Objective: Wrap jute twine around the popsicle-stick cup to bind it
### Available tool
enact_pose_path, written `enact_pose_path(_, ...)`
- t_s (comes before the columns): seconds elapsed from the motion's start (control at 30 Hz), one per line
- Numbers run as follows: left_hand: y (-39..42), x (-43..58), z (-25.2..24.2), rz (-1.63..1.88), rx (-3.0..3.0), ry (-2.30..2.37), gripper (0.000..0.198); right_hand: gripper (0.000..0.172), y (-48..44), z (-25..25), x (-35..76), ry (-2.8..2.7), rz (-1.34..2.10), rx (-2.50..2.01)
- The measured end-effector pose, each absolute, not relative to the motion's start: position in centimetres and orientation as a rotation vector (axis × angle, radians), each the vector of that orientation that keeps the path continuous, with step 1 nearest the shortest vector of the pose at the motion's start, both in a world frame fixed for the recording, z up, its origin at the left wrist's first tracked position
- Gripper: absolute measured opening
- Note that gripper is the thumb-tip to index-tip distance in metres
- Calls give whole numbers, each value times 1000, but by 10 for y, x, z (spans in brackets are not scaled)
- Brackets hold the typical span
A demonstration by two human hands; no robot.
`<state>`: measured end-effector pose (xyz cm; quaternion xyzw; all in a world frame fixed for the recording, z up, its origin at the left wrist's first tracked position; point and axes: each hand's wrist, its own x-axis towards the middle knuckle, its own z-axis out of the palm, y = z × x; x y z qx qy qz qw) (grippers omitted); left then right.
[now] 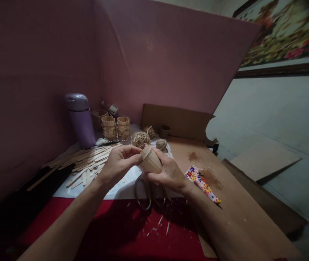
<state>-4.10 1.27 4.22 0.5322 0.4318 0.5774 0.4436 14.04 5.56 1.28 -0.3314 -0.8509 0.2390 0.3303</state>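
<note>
Both hands hold a small cup made of wooden sticks (pixel 150 160) above the table. My left hand (pixel 117 164) pinches its rim from the left, fingers closed. My right hand (pixel 167 173) wraps round its lower side, fingers closed. Under the hands lie scissors (pixel 143 195) on a white sheet (pixel 121 188). A pile of flat wooden sticks (pixel 85 163) lies left of my left hand.
Two finished stick cups (pixel 115 127) and twine balls (pixel 140 139) stand behind, beside a purple flask (pixel 80 119). A flowered glue gun (pixel 201 183) lies on the brown cardboard (pixel 233 210) to the right. A red cloth (pixel 116 232) with wood shavings covers the front. Pink screens stand behind.
</note>
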Motion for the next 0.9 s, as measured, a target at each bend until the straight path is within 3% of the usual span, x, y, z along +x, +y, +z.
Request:
enact_pose_path(0.23,13,-43,42,1383,1456,1182,15,86,54,12,141,-2298,430,-933)
enact_pose_path(0.53,14,-47,42,1308,1486,1202,21,86,53,15,142,-2324,310,-921)
enact_pose_path(0.9,13,-50,43,1269,1506,1119,20,83,56,14,143,-2318,432,-831)
